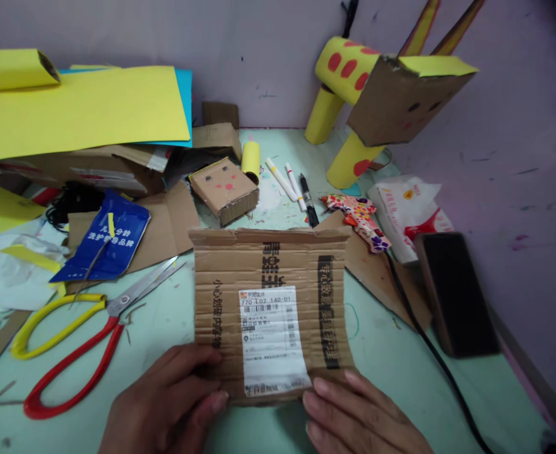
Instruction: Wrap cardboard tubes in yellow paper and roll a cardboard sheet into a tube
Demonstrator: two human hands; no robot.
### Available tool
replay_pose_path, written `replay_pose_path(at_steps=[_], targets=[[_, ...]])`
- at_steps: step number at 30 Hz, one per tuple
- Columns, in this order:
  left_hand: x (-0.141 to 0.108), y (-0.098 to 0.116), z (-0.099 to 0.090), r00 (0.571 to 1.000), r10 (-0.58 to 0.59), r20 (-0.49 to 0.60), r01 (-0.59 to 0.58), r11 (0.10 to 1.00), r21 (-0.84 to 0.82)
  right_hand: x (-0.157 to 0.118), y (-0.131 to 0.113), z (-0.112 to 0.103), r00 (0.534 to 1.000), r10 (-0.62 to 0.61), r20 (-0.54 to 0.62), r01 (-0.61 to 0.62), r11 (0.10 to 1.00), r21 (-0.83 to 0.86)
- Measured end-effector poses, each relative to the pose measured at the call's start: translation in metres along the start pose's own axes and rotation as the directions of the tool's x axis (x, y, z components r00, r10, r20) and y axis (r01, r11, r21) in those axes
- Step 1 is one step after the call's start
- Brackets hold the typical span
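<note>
A creased piece of brown cardboard [211,271] with a white shipping label [272,340] and black printing lies in front of me, its near edge slightly curled. My left hand [168,397] grips its near left corner between thumb and fingers. On the near right corner rests my right hand [363,413], its fingers laid over the edge and its thumb hidden. Left of the cardboard, scissors [112,309] with one yellow and one red handle lie partly open.
Behind are a small cardboard box with a drawn face [225,186], markers [282,180] and a yellow spotted figure [344,69]. A phone [457,293], black cable [419,334] and patterned glue gun [360,217] lie right. Yellow sheets [93,113] and a blue packet [105,239] are left.
</note>
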State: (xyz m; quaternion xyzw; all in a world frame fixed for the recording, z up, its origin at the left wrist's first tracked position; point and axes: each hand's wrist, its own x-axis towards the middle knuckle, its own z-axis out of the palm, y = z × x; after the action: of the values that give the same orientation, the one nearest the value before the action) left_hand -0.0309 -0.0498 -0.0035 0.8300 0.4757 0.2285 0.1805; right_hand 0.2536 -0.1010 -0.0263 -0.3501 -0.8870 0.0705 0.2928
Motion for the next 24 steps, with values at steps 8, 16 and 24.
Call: replay_pose_path(at_steps=[8,16,24], targets=[[0.001,0.000,0.000,0.995,-0.098,0.035,0.101,0.990,-0.097,0.014,0.004,0.000,0.996,-0.093,0.007,0.093,0.991,-0.101],[0.001,-0.003,0.002,0.996,-0.075,0.040,0.079,0.991,-0.108,0.015,0.008,0.004,0.998,-0.056,-0.005,0.055,0.993,-0.104],[0.010,-0.003,0.003,1.000,-0.012,0.013,0.014,0.993,-0.114,0.013,0.008,0.009,1.000,-0.014,-0.015,0.013,0.999,-0.050]])
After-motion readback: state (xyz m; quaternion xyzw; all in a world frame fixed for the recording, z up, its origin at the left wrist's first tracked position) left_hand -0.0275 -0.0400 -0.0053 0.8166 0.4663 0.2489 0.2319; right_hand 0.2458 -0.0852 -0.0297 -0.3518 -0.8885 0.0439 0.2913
